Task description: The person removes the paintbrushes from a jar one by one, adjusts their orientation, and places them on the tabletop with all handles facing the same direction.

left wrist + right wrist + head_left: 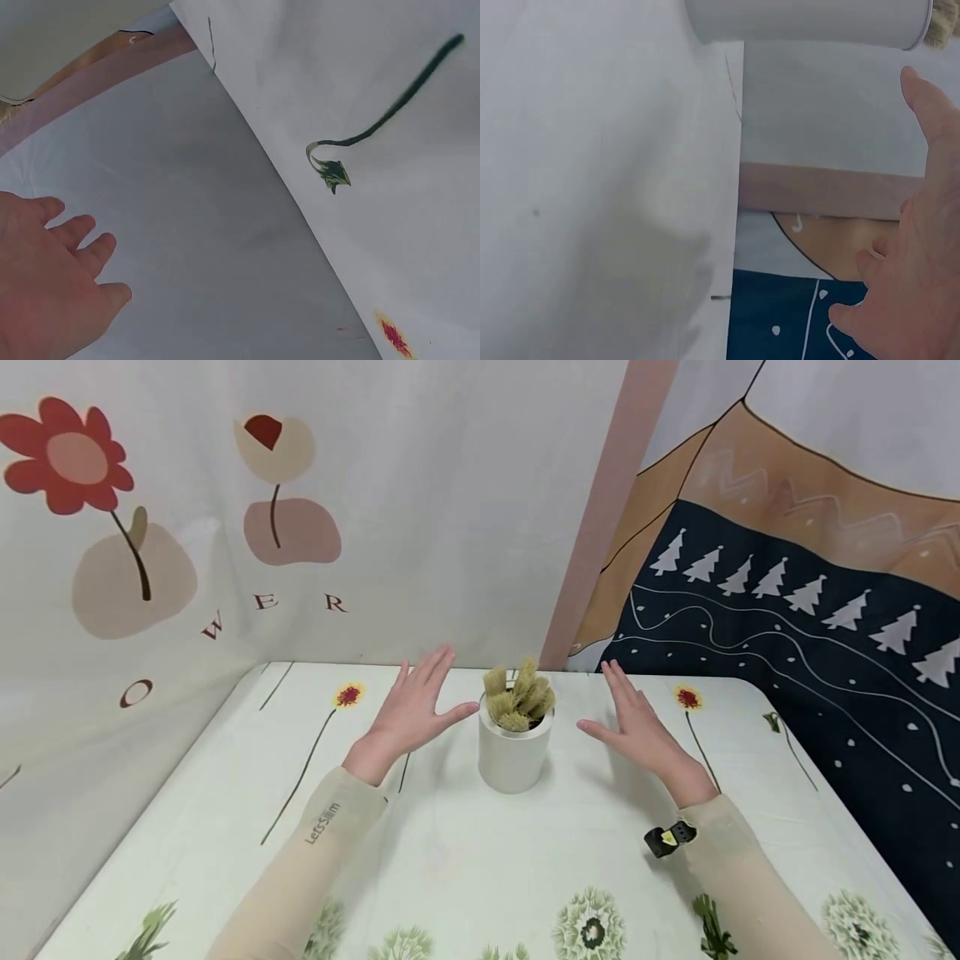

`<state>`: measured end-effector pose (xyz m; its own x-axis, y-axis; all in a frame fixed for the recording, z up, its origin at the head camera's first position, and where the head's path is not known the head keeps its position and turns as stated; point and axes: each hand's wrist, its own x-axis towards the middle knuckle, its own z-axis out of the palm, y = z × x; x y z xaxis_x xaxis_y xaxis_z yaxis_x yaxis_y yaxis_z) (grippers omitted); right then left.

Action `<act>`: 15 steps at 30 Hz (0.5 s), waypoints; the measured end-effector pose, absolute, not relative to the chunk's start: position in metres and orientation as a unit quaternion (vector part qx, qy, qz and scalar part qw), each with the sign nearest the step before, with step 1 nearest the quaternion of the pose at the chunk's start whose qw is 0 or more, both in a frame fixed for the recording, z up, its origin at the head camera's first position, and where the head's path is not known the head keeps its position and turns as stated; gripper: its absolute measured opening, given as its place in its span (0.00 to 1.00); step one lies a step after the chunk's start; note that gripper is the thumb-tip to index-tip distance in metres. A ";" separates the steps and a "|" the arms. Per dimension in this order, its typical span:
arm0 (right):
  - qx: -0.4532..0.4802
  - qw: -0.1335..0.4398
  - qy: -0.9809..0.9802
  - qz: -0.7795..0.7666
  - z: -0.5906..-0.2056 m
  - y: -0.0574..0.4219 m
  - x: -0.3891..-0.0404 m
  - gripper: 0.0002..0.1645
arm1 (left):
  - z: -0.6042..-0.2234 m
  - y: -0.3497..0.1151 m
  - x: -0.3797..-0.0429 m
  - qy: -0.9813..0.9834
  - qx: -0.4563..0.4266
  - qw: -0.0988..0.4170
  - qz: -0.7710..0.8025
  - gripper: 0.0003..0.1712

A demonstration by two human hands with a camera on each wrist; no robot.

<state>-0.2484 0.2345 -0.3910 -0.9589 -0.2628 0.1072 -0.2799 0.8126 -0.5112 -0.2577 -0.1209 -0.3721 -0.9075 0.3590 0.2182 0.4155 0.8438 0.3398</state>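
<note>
Sleeves (300, 868) of light beige cloth come nearest, on the near side of the white pot (513, 762), one at its left and one at its right. The left one carries dark printed letters; at the cuff of the right one sits a small black device (670, 839) with a yellow mark. Also nearer than the pot, the white table cloth (465, 852) shows printed green dandelions (592, 931).

The left hand (408, 714) is just to the left of the pot, its forearm slanting forward and inward. Its fingers are extended, with small gaps between them, and the thumb is stretched well apart, toward the pot's rim. The thumb tip is very near to this rim; I cannot tell if it touches.

The right hand (633, 727) is to the right of the pot, and its forearm also slants inward. In the head view its fingers are straight and rather close together, while the thumb stands apart and points to the pot. A gap is visible between this hand and the pot. Both hands hold nothing.

The pot stands upright between the hands, and dried yellowish tufts (517, 697) rise above its rim. Beyond the pot hangs a pale wall cloth (450, 510) with printed flowers; beyond it and to its right, a dark blue cloth (750, 693) bears white trees.
</note>
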 end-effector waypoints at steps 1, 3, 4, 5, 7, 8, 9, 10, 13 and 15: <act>0.144 0.016 -0.951 0.274 -0.391 0.234 -0.248 0.61 | -0.372 -0.120 -0.257 -0.956 -0.207 0.070 -0.195 0.55; 0.147 0.013 -0.949 0.280 -0.391 0.232 -0.248 0.60 | -0.373 -0.118 -0.257 -0.953 -0.216 0.065 -0.203 0.55; 0.148 0.012 -0.948 0.281 -0.391 0.231 -0.247 0.60 | -0.373 -0.117 -0.257 -0.952 -0.220 0.062 -0.205 0.54; 0.149 0.012 -0.948 0.282 -0.391 0.231 -0.247 0.60 | -0.374 -0.116 -0.256 -0.951 -0.223 0.060 -0.206 0.54; 0.152 0.012 -0.947 0.284 -0.391 0.229 -0.247 0.61 | -0.374 -0.114 -0.256 -0.949 -0.229 0.059 -0.208 0.54; 0.153 0.012 -0.946 0.285 -0.391 0.228 -0.247 0.61 | -0.374 -0.113 -0.255 -0.948 -0.231 0.059 -0.210 0.53; 0.154 0.012 -0.946 0.286 -0.391 0.227 -0.247 0.61 | -0.375 -0.112 -0.255 -0.947 -0.234 0.058 -0.212 0.53; 0.154 0.013 -0.945 0.288 -0.391 0.227 -0.247 0.61 | -0.375 -0.112 -0.254 -0.946 -0.237 0.057 -0.215 0.53; 0.154 0.013 -0.944 0.291 -0.391 0.224 -0.246 0.61 | -0.375 -0.110 -0.253 -0.942 -0.243 0.055 -0.226 0.53; 0.153 0.013 -0.944 0.293 -0.391 0.223 -0.245 0.61 | -0.376 -0.108 -0.252 -0.940 -0.243 0.052 -0.233 0.53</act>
<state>-0.2452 0.2232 -0.3908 -0.9527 -0.2817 0.1144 -0.2970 0.7817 -0.5484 -0.2518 -0.1080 -0.3758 -0.8761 0.4332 0.2115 0.4818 0.7733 0.4121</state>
